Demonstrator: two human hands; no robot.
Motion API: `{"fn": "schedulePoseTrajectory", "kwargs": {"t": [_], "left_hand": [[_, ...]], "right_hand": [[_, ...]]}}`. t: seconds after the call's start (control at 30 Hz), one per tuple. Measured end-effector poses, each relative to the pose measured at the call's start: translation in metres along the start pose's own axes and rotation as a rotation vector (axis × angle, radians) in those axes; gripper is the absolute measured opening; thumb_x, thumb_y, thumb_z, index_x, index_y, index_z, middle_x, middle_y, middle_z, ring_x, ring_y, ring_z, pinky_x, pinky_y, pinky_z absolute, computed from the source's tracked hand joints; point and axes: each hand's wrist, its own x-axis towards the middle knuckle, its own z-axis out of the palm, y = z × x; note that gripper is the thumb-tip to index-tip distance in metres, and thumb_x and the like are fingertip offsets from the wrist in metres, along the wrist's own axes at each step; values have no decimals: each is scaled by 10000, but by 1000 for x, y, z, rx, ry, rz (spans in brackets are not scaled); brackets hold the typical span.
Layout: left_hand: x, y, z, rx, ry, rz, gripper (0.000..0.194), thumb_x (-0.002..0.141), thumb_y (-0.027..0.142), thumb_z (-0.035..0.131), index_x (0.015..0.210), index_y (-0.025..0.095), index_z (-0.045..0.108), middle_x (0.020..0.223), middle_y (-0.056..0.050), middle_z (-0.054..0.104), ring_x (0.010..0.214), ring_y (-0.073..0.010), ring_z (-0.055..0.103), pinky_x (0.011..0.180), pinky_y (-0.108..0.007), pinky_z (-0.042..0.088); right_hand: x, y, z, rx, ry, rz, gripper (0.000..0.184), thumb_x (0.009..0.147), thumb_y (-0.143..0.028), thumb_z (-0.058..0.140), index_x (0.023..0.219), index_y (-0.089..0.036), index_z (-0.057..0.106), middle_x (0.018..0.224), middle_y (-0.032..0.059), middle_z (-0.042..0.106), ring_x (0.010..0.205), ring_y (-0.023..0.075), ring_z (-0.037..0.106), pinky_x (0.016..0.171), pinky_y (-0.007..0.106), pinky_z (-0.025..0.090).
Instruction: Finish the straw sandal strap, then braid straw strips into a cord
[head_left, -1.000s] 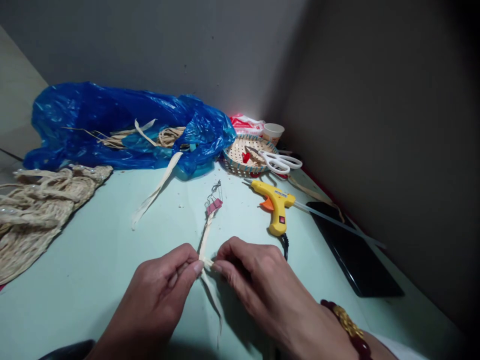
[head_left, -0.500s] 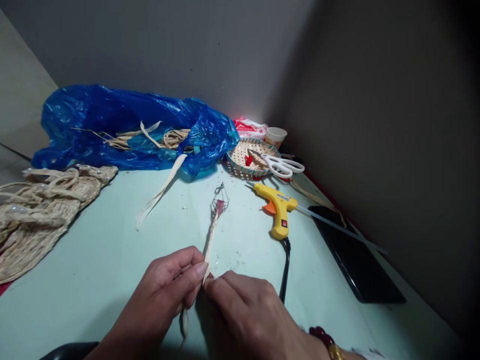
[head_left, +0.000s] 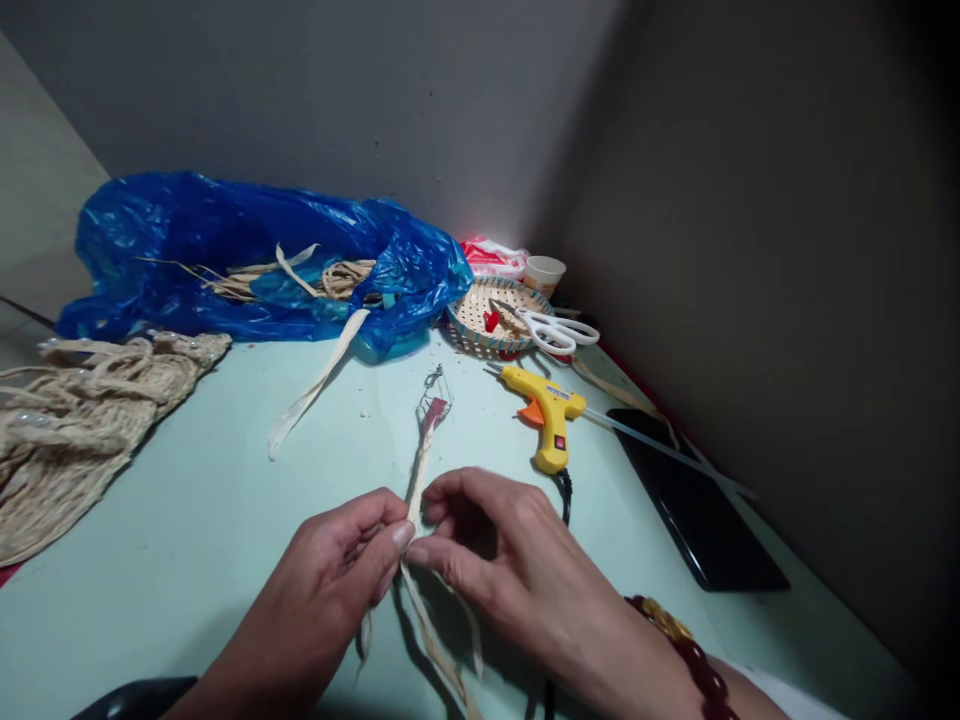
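A pale braid of flat plant-fibre strands (head_left: 421, 468) runs from a small metal clip (head_left: 433, 408), with a dark red piece in it, toward me. My left hand (head_left: 349, 560) pinches the braid's near end between thumb and fingers. Loose strands (head_left: 429, 635) hang below that pinch toward the table's near edge. My right hand (head_left: 499, 550) is just right of the braid, its thumb and fingers apart. The right thumb tip is close to the pinch; whether it touches a strand I cannot tell.
A yellow glue gun (head_left: 553, 410) lies right of the clip, its cord running toward me. Behind it are a woven basket (head_left: 472, 335), white-handled scissors (head_left: 559, 330) and a cup (head_left: 545, 272). A black tablet-like slab (head_left: 697, 520) lies right. A blue plastic bag (head_left: 225, 215) and woven fibre piece (head_left: 97, 430) are left.
My right hand has opened from its closed grip at the braid and lifted slightly. More loose strands now show below. My left hand keeps its pinch.
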Motion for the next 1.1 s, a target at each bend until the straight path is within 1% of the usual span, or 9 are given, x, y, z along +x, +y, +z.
{"fn": "schedulePoseTrajectory", "kwargs": {"t": [0.1,0.17,0.37,0.57,0.63,0.73,0.93,1.03,1.1], "left_hand": [[-1,1,1,1,-30,13,284,857,439,517,690,209,528,615,56,452,601,-130,364,567,-235,310],[-1,3,1,-13,-42,10,264,851,414,530,687,207,541,608,60,447,595,-128,363,562,-228,309],[-1,2,0,13,14,27,288,840,434,558,663,210,518,618,71,352,602,-126,319,543,-219,296],[-5,-2,1,112,4,28,354,905,514,440,709,229,517,603,69,359,572,-137,383,545,-253,319],[-6,-2,3,192,34,80,357,910,514,425,710,232,515,599,60,409,575,-147,415,570,-269,330],[-8,0,4,298,86,159,330,906,474,432,686,238,497,593,45,485,577,-158,453,605,-281,346],[-12,-1,0,420,139,79,372,878,516,446,639,239,517,506,58,426,505,-151,419,534,-265,327],[-17,-2,3,418,208,101,405,867,528,451,582,244,493,464,59,438,456,-140,404,492,-260,308],[-21,-5,9,416,269,153,380,857,479,483,554,250,489,433,66,441,413,-132,392,473,-266,297]], "right_hand": [[3,2,2,273,-234,110,125,933,-246,517,864,-178,596,712,-18,617,650,106,573,619,203,427],[4,3,4,324,-278,134,158,945,-194,454,855,-171,582,698,-18,605,647,102,579,635,203,434],[5,2,1,47,-157,32,210,959,-237,461,845,-173,626,758,-14,614,714,110,528,654,221,385],[7,0,8,83,-65,78,207,907,-240,534,768,-147,656,607,-43,517,581,84,431,539,201,329],[6,0,11,99,-46,98,201,889,-229,546,756,-139,667,589,-43,511,559,81,408,520,199,321],[5,1,14,113,-32,100,205,879,-211,533,760,-132,680,622,-22,566,577,85,441,539,195,347],[7,-2,17,142,36,134,185,816,-186,542,691,-129,666,599,-12,580,565,90,460,524,197,346],[5,-2,19,136,59,116,181,801,-163,529,680,-137,661,592,-19,570,562,91,460,523,201,338],[4,0,20,150,56,115,184,801,-160,525,688,-143,669,589,-24,557,566,93,454,529,207,334]]}}
